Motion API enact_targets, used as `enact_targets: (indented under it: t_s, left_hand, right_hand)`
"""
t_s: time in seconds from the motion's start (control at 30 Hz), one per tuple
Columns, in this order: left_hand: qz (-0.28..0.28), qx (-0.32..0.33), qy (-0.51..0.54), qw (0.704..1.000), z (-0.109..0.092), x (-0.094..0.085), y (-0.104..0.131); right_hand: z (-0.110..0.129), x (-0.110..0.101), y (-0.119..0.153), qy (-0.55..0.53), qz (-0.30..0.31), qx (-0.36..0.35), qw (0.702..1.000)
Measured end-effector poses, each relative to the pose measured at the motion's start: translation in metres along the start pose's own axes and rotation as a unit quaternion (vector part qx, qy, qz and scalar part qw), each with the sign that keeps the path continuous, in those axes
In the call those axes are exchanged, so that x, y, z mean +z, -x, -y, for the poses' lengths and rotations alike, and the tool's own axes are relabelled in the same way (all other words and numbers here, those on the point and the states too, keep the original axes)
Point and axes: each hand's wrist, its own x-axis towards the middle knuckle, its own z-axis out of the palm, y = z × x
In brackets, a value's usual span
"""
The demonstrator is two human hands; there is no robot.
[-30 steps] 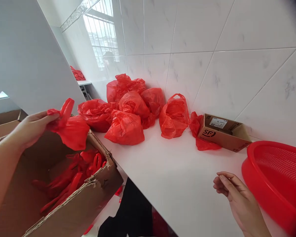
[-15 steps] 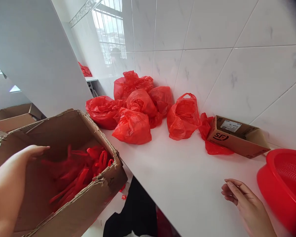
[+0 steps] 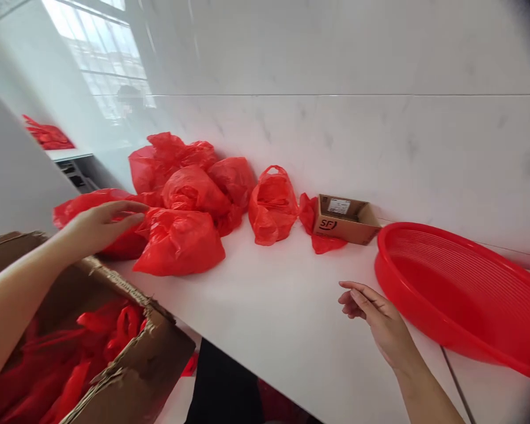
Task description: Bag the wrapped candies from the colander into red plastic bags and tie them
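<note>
My left hand (image 3: pixel 103 227) is over the left pile of red plastic bags, its fingers apart and nothing in it. Below its forearm stands a torn-edged cardboard box (image 3: pixel 145 359) with loose red strips or bags (image 3: pixel 77 359) inside. Beside the hand lies a full red bag (image 3: pixel 181 241) on the white table. Over the table to the right is my right hand (image 3: pixel 377 318), thumb and index finger drawn together; whether anything small is between them cannot be made out. It is nearest to a large red plastic basket (image 3: pixel 446 282).
Several red bags (image 3: pixel 194 188) are heaped against the tiled wall. A red bag with handles (image 3: pixel 274 206) stands apart from them, beside a small SF carton (image 3: pixel 348 227). The white table (image 3: pixel 269 318) has its front edge at the lower middle.
My left hand has left the inside of the cardboard box and moved up to the bags. The view has turned right, showing more of the red basket. My right hand remains above the table.
</note>
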Motion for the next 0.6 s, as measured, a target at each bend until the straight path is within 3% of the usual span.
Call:
enact_targets:
  t_s: [0.1,0.2,0.3,0.37,0.43,0.5,0.6]
  left_hand:
    - [0.060,0.046,0.036,0.996,-0.071,0.031,-0.006]
    - [0.102,0.085,0.044,0.990,-0.118,0.060,-0.005]
    - [0.145,0.142,0.063,0.977,-0.147,0.084,0.000]
    - [0.167,0.170,0.073,0.969,-0.160,0.097,0.006]
    - [0.175,0.187,0.070,0.964,-0.168,0.108,0.011]
    - [0.167,0.206,0.059,0.962,-0.176,0.116,0.010]
    - [0.119,0.234,0.035,0.964,-0.190,0.127,-0.003]
  right_hand:
    - [0.018,-0.023,0.023,0.046,-0.046,-0.038,0.997]
    - [0.028,-0.066,0.050,0.090,-0.190,-0.091,0.974]
    - [0.029,-0.124,0.077,0.113,-0.396,-0.131,0.902]
    - [0.023,-0.166,0.095,0.124,-0.492,-0.138,0.851]
    - [0.012,-0.204,0.108,0.136,-0.533,-0.120,0.827]
    - [0.000,-0.231,0.117,0.142,-0.539,-0.084,0.826]
    - [-0.018,-0.245,0.118,0.147,-0.520,-0.040,0.841]
